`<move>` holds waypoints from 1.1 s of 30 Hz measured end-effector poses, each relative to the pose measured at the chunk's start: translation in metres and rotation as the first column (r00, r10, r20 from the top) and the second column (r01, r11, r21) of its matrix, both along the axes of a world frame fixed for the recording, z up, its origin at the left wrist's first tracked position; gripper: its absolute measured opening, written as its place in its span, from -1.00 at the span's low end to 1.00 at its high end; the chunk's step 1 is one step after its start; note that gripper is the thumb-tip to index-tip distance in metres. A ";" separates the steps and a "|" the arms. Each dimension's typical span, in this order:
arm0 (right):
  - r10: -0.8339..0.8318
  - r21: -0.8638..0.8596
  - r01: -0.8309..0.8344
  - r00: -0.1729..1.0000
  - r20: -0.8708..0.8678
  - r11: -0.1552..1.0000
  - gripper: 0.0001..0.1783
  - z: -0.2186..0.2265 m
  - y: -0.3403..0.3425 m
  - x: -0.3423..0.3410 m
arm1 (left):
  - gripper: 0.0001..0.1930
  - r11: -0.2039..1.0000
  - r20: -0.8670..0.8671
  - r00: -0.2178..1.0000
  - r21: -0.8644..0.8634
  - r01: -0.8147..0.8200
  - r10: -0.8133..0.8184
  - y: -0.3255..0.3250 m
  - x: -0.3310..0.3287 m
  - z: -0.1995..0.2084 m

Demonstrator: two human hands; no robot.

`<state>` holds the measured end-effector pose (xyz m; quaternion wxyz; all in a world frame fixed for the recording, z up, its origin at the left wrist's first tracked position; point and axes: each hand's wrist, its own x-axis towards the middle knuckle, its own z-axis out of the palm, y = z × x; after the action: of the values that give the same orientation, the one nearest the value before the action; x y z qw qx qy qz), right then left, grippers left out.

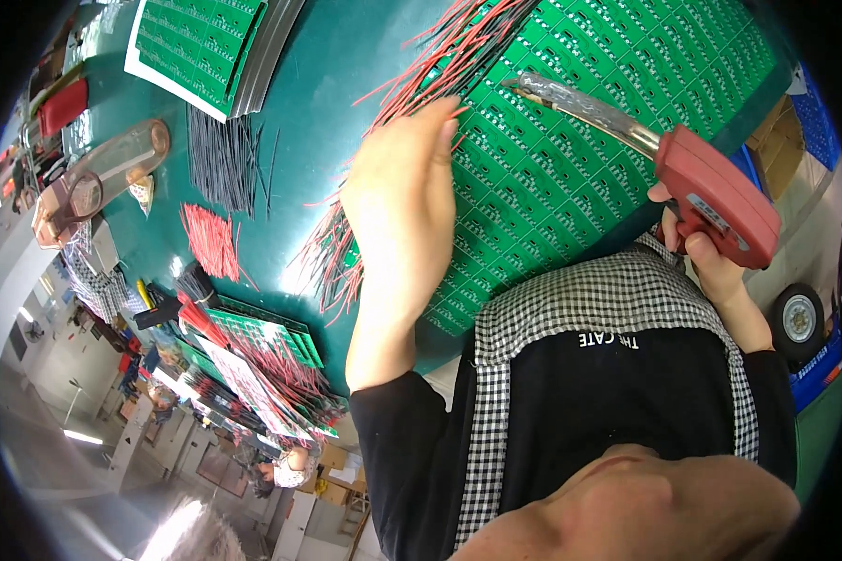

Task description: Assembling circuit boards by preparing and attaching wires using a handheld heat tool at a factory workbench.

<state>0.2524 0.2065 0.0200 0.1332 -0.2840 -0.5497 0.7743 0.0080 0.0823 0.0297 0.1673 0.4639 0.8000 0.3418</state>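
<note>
My right hand is wrapped round the grip of a red soldering gun. Its metal barrel points left, with the tip above a large sheet of green circuit boards. Over the left edge of that sheet is my left hand, fingers closed near the tip; a short red wire end pokes out at the fingertips. Along the same edge, red and black wires lie in a dense row, partly hidden by the left hand.
A stack of green board panels lies at the far left. Beside it are a bundle of black wires and a pile of red wires. Wired boards are stacked at the table's left edge, and a clear brownish bottle stands farther left.
</note>
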 end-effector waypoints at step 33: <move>0.122 0.708 -0.262 0.962 0.243 0.656 -0.48 -0.001 0.004 -0.003 | -0.90 0.984 -0.130 0.984 -0.118 -0.133 0.118 0.004 0.017 -0.014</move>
<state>0.2491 0.2106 0.0191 0.1043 -0.2131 -0.8501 0.4702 0.0252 0.0858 0.0156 0.1248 0.4211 0.8565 0.2713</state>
